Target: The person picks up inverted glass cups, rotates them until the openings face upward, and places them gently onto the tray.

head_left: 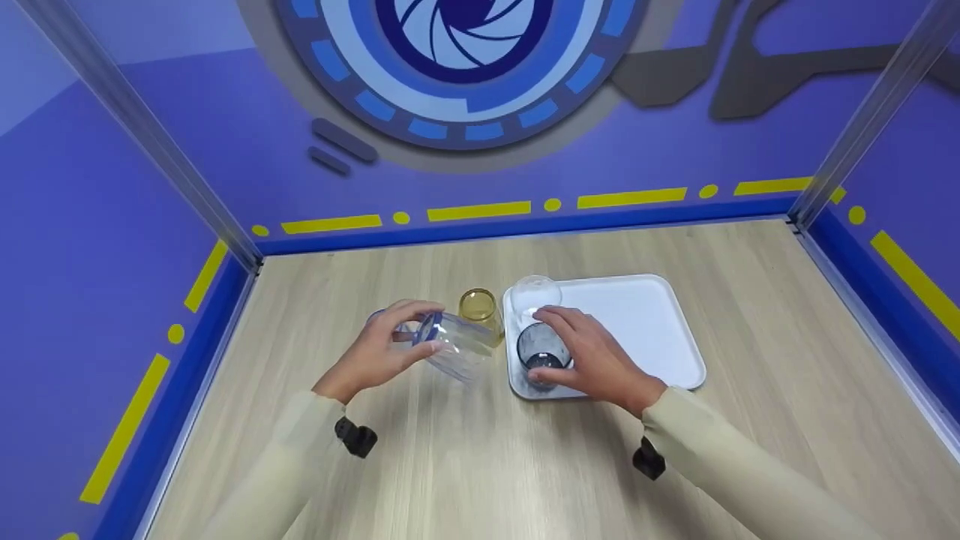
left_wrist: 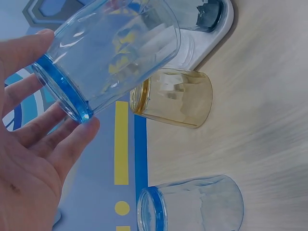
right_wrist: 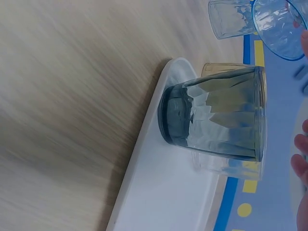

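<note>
Bare tabletop is lying open near me, walls closing the far and side edges. My left hand is gripping a tilted, blue-rimmed clear glass beside the amber glass. My right hand is curling around the smoky grey glass standing upright on the white tray's near-left corner.

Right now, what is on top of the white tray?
On the tray stand a grey glass at the near left corner and a clear glass behind it. The right hand curls round the grey glass and hides the tray beneath it.
</note>
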Demonstrator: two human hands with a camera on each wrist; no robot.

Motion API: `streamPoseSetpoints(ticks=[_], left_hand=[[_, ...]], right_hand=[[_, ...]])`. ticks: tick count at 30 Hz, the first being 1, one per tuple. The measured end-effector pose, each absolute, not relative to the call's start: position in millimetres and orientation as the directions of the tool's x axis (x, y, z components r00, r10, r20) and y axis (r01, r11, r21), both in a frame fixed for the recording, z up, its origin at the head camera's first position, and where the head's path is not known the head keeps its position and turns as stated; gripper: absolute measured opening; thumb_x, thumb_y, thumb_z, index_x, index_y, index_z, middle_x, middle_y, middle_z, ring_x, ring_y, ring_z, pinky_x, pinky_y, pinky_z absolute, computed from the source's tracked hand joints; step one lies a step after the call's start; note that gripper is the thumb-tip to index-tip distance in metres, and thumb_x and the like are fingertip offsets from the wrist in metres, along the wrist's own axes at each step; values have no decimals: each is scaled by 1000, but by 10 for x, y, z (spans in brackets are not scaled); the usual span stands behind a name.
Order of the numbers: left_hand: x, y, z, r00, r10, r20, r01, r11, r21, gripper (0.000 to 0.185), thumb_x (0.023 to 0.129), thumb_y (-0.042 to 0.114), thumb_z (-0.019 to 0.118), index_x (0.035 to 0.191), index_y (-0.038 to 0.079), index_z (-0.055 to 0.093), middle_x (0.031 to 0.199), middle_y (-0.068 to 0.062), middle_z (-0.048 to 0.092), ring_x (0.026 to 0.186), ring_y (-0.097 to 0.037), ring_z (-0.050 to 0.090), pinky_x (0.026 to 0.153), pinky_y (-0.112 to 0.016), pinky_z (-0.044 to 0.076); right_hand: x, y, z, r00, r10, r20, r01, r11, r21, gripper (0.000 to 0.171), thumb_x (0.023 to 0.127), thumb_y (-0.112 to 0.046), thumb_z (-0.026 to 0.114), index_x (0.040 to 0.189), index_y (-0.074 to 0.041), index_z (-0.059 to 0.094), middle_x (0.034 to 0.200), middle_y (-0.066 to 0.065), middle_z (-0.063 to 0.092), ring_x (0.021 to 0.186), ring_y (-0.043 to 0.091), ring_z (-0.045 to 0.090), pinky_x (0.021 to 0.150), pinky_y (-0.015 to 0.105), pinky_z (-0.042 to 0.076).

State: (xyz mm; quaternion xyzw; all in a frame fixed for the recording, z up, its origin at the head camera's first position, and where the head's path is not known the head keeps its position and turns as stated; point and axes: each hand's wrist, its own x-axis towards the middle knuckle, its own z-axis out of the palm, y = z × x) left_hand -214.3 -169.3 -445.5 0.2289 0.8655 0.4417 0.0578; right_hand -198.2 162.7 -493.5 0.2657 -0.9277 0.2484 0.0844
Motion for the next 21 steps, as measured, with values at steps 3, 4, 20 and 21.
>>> streamPoseSetpoints(ticks=[3,4,20,21], left_hand=[[-2140,-1675,-4451,-889,446,105,343,495,798,42,88,33,70,128,33,57,128,4,57,115,-17,55,96,-37,54],[-2140,-1670,-4450,-890,445,105,340,492,801,42,88,32,70,128,32,57,127,4,57,115,-16,56,95,-36,54],[-2147,-1596,-4445,-891,448,74,287,429,856,47,90,30,68,133,21,53,132,1,54,124,-20,54,93,-28,55],[-2150,-1592,-4449,-891,448,71,281,422,862,46,90,30,68,133,22,53,132,1,54,124,-20,54,92,-28,55]], right_hand=[[-1971,1623,-4929,-847,-448,287,-532,731,-428,82,76,-52,77,143,-20,44,145,2,47,133,23,46,112,48,38],[-1968,1623,-4927,-847,-447,287,-531,730,-430,82,76,-52,77,143,-20,43,145,2,47,133,23,45,112,48,38],[-1954,1592,-4909,-840,-451,303,-543,711,-447,85,78,-68,64,143,-18,41,143,3,49,131,23,47,111,47,39],[-1955,1586,-4910,-837,-451,310,-547,707,-448,85,78,-67,64,143,-18,41,143,3,49,130,23,47,110,48,39]])
